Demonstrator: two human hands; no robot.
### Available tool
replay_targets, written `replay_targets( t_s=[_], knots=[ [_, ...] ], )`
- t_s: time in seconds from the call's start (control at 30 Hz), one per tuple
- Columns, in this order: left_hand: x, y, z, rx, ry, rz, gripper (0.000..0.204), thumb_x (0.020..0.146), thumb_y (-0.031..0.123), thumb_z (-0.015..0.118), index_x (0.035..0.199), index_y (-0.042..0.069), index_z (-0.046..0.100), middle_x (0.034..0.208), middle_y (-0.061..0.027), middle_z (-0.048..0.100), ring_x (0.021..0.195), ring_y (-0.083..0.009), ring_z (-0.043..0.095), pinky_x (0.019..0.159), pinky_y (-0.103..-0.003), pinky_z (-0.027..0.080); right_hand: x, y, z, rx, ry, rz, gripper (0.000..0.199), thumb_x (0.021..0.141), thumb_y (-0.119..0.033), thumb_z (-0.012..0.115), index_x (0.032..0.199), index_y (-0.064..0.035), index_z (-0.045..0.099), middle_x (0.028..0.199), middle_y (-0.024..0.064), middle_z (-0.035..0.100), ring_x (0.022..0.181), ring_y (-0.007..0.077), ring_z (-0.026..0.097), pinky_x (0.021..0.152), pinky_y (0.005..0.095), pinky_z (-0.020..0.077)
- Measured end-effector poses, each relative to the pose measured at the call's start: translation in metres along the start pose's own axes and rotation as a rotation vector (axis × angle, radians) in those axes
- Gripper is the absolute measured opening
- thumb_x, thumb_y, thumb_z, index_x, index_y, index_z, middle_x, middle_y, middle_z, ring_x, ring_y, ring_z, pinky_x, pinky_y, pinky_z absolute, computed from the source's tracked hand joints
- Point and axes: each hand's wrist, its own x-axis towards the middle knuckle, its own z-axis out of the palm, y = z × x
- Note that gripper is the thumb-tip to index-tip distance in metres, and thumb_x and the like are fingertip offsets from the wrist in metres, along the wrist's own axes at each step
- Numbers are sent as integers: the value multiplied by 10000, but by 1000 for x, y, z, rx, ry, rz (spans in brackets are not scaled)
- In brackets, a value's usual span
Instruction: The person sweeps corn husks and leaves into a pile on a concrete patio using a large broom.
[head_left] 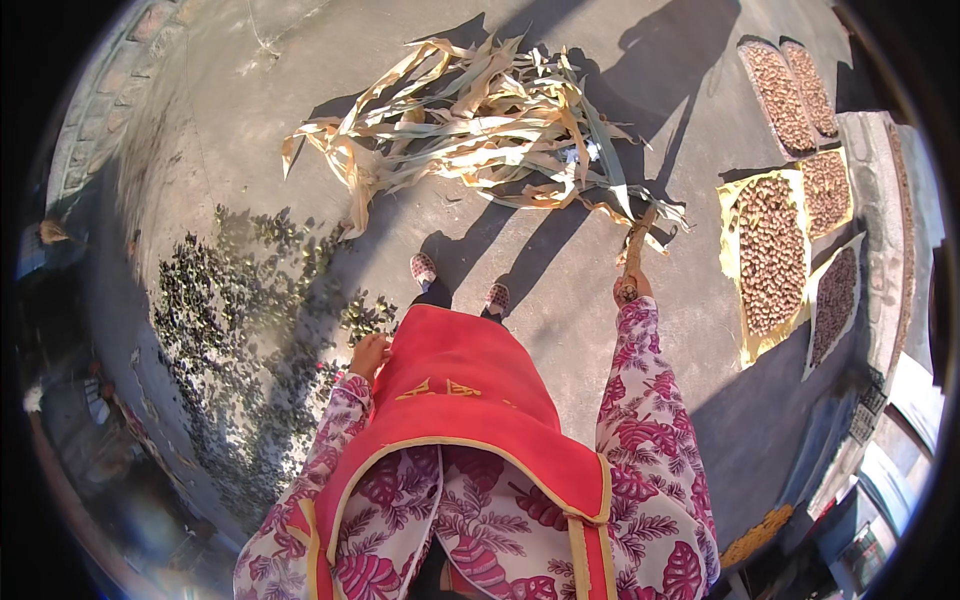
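Note:
I stand on a concrete yard floor in a red apron and a pink leaf-print top. My right hand (628, 288) is closed around the thick butt end of a dry maize stalk (636, 245). The stalk reaches forward into a loose bundle of dried stalks and leaves (480, 125) lying on the ground ahead of my feet. My left hand (369, 354) hangs at my side by the apron's edge, fingers loosely curled, holding nothing.
A patch of small dark fruits or seeds (250, 310) is spread on the floor to my left. Several mats and trays of brown nuts (772, 255) lie to the right, by a low wall (885, 200). A brick kerb (105, 90) runs along the far left.

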Motion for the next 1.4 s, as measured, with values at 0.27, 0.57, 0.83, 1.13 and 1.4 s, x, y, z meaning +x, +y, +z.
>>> replay_targets(
  t_s=[0.27, 0.57, 0.83, 1.13, 1.4],
  knots=[
    [98, -4, -82, 349, -209, 411, 180, 737, 146, 461, 850, 15, 512, 642, -34, 508, 511, -91, 477, 427, -187, 372, 0, 99, 174, -575, -272, -138, 192, 688, -127, 489, 855, -81, 407, 556, 100, 479, 426, 193, 489, 354, 299, 421],
    [94, 124, -112, -155, 89, 14, 153, 739, 135, 460, 831, 29, 520, 657, -22, 509, 519, -79, 486, 429, -173, 394, -31, 213, 353, -545, -463, -23, 241, 694, -78, 474, 923, -71, 398, 588, 71, 442, 430, 185, 472, 368, 299, 415],
    [111, 156, -142, -237, 140, -52, 128, 759, 129, 449, 818, 23, 488, 636, -26, 471, 499, -80, 452, 411, -188, 369, -88, 267, 484, -355, -762, 322, 285, 686, -88, 511, 932, -94, 366, 734, 96, 412, 576, 202, 500, 440, 301, 447],
    [136, 175, -147, -237, 67, -21, 137, 752, 141, 470, 828, 28, 491, 637, -23, 467, 482, -93, 443, 383, -190, 342, -130, 224, 451, -731, -987, 278, 678, 698, -99, 496, 1270, -103, 132, 711, 115, 478, 565, 157, 499, 424, 263, 430],
    [135, 180, -88, -36, -8, 51, 237, 757, 176, 492, 920, 4, 481, 677, -42, 499, 526, -105, 487, 439, -200, 391, -161, 156, 237, -685, -571, 132, 655, 717, -77, 457, 1273, -109, 112, 669, 78, 484, 471, 151, 487, 399, 251, 423]
  ],
)
